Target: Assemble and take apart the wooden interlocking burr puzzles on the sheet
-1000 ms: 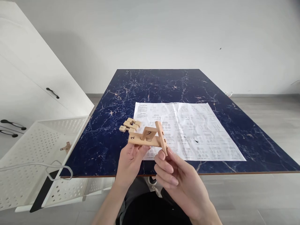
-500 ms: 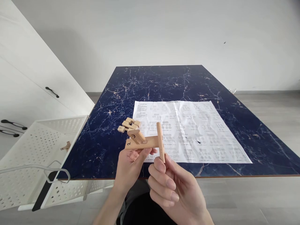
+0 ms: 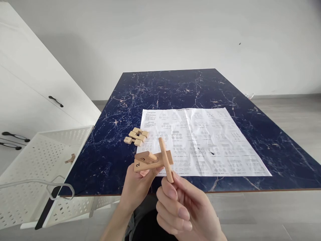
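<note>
My left hand [image 3: 137,185] is closed around the underside of a wooden puzzle piece marked 2 [image 3: 150,164], held just above the table's near edge. A second wooden piece [image 3: 144,156] with a dark mark on its end lies slantwise across it. My right hand [image 3: 182,204] pinches the lower end of a slim wooden stick [image 3: 165,157] between thumb and fingers. The stick stands tilted, its top leaning left, and crosses in front of the right end of the piece marked 2. Whether the two touch, I cannot tell.
A small cluster of wooden puzzle pieces [image 3: 136,136] lies left of a creased printed sheet [image 3: 205,140] on the dark blue marbled table [image 3: 165,87]. At left stands a white perforated basket [image 3: 22,180] with a wooden piece [image 3: 70,158] and a cable [image 3: 37,181].
The piece marked 2 has tilted and come lower, nearer me. The stick's top has swung left, so the piece's right end now shows beyond it. Both hands keep their holds.
</note>
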### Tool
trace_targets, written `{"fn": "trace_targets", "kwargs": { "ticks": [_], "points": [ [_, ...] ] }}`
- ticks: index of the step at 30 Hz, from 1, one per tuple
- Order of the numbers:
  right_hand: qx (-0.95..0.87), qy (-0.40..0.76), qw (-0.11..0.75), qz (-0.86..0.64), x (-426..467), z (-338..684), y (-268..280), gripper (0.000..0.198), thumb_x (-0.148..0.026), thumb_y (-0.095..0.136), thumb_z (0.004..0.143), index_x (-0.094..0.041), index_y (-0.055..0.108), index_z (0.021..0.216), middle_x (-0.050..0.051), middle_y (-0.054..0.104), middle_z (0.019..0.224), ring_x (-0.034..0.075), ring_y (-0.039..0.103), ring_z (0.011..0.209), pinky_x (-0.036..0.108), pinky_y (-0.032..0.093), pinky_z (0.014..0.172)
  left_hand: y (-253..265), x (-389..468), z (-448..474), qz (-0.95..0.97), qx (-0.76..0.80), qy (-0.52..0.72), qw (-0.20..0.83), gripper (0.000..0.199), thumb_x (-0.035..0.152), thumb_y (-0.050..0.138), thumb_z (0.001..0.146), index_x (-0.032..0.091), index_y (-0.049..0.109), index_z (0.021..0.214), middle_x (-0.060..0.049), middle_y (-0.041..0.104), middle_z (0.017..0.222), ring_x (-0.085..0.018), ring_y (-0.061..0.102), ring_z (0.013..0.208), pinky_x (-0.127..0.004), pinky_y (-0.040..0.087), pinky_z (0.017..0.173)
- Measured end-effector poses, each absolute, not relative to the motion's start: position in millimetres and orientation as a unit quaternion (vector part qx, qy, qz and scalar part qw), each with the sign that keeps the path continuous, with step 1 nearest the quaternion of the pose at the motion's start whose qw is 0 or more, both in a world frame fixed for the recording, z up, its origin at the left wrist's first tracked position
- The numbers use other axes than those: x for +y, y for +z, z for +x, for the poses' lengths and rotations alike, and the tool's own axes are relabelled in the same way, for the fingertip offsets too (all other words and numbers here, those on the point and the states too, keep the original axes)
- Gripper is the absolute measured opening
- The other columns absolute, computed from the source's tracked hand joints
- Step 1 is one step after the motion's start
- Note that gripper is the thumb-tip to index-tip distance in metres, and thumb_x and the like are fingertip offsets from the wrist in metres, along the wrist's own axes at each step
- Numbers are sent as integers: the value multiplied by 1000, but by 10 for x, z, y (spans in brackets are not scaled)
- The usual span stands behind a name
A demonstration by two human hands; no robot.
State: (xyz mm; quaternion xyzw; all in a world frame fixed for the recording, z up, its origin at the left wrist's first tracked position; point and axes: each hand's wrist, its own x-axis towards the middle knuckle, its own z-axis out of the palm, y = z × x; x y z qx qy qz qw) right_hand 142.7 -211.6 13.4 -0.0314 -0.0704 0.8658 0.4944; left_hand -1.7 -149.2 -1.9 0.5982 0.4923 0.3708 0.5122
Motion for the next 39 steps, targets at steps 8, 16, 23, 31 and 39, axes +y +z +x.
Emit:
{"fn": "trace_targets", "kwargs": {
  "ticks": [8, 16, 23, 31, 39],
  "points": [
    [-61, 867, 494, -30, -2107, 1349, 53, 39, -41, 64, 106, -18, 58, 74, -10, 39, 51, 7, 24, 39, 21, 27, 46, 24, -1537, 41, 654, 413, 308, 554, 39, 49, 57, 106, 23, 82, 95, -9, 80, 92, -31, 73, 100, -44, 55, 101],
    [-40, 848, 529, -3, -2139, 1224, 90, 52, -43, 69, 101, -23, 39, 63, -12, 31, 42, 5, 17, 31, 20, 22, 39, 33, -1528, 26, 680, 407, 292, 536, 43, 50, 52, 109, 22, 78, 88, -9, 77, 85, -30, 71, 97, -42, 54, 100],
    [-18, 838, 545, -12, -2158, 1192, 66, 54, -41, 72, 98, -24, 35, 62, -14, 30, 40, 3, 12, 27, 18, 19, 33, 40, -1532, 43, 675, 412, 306, 529, 41, 49, 67, 100, 24, 67, 68, -3, 66, 64, -26, 66, 76, -35, 56, 75],
    [-18, 830, 557, -29, -2206, 1173, 84, 54, -42, 74, 97, -25, 37, 61, -14, 28, 39, 5, 14, 28, 17, 20, 33, 60, -1541, 65, 686, 413, 300, 519, 36, 48, 65, 101, 24, 69, 75, -2, 64, 65, -22, 59, 66, -33, 52, 66],
    [12, 814, 579, -39, -2236, 1161, 100, 50, -37, 76, 96, -22, 44, 61, -15, 29, 39, 2, 10, 29, 15, 21, 33, 88, -1523, 112, 701, 397, 285, 519, 38, 48, 55, 106, 23, 70, 80, -5, 71, 77, -30, 69, 94, -39, 53, 92]
  ]
}}
